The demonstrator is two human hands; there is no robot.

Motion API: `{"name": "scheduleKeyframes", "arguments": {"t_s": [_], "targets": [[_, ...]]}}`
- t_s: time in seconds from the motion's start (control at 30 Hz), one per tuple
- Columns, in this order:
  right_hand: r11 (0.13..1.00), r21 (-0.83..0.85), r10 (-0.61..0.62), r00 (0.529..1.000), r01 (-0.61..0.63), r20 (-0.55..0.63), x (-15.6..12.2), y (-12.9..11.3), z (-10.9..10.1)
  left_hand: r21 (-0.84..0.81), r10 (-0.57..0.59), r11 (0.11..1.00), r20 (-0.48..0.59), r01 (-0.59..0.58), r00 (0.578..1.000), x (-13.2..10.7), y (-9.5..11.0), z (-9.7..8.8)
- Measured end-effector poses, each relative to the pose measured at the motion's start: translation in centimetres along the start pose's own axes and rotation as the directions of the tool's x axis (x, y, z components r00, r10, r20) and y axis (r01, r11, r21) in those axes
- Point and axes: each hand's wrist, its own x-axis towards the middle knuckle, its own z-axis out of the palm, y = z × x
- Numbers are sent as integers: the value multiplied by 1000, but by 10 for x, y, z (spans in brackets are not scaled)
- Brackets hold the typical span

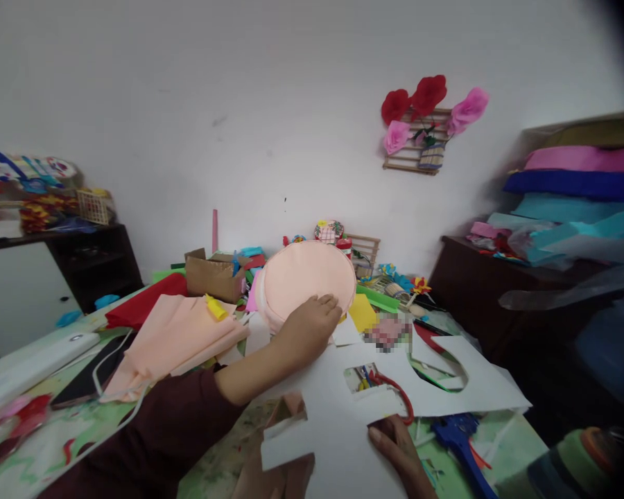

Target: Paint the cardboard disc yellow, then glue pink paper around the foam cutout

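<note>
1. Left hand (312,329): fingers together, laid on the round peach piece (301,274), not clamped.
2. Right hand (398,447): at the near edge of the white card (338,416); can't tell if gripping.
3. Round piece: tilted, at card's far end. Covering looks done.
4. Card: openings cut; looks unattached, so joining probably left.
5. Loose peach sheet (174,333): left of it, apparently spare.

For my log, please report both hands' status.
Left hand on round peach drum. Right hand touching white cut-out sheet. Blue gun-shaped plastic tool lies nearby.
</note>
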Motion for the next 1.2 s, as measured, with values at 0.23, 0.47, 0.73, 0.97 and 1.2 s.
{"name": "scheduleKeyframes", "arguments": {"t_s": [0.23,0.47,0.73,0.97,1.2], "targets": [[999,51,0,999,2,-42,2,-2,0,-13,-14,1000,58,15,998,-6,10,-16],[999,18,35,999,-35,-29,0,-5,1,-51,-73,996,98,78,992,-8,6,-15],[999,50,18,999,-15,-51,1,-7,1,-149,8,989,-20,-11,1000,-15,-3,-32],[998,53,31,997,-27,-71,0,-8,1,-390,-531,838,-416,383,739,-26,-86,-33],[999,24,29,999,-28,-36,1,-7,4,-542,-698,664,-201,515,687,-18,-129,-21]]}}
